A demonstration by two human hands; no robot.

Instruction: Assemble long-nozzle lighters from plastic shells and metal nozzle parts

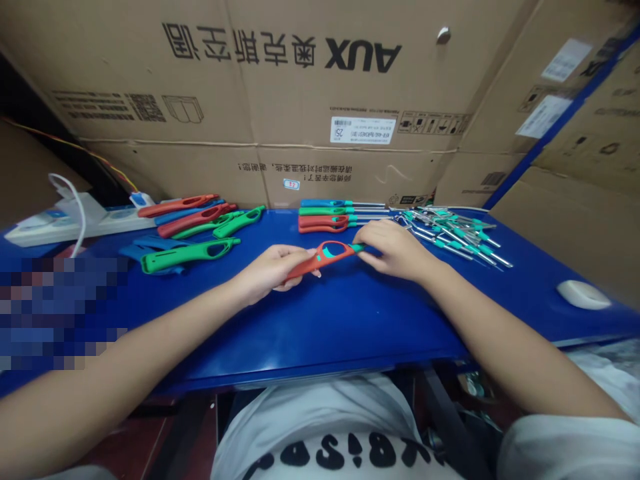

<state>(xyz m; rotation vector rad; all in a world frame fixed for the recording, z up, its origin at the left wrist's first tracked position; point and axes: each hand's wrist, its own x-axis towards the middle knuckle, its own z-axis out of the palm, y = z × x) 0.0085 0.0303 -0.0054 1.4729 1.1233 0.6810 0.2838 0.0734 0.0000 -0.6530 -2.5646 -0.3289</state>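
My left hand [287, 270] is closed around the handle of a red-orange long-nosed lighter [334, 251] with a teal trigger in its finger loop. At the lighter's front end, my right hand [387, 248] grips the green collar; the nozzle beyond it is hidden by my fingers. Just behind sit several lighters with metal nozzles, among them a red one [320, 224] and a blue one [323, 203], lying side by side. To the right of my right hand is a loose pile of metal nozzles with teal parts [457, 233].
On the left lie several lighter casings, including a green one [187, 255] and a red one [195, 219]. A white power strip [80, 223] with cables stands behind them. A white computer mouse [583, 295] rests at the right. Cardboard walls [290, 87] enclose the blue table [320, 327].
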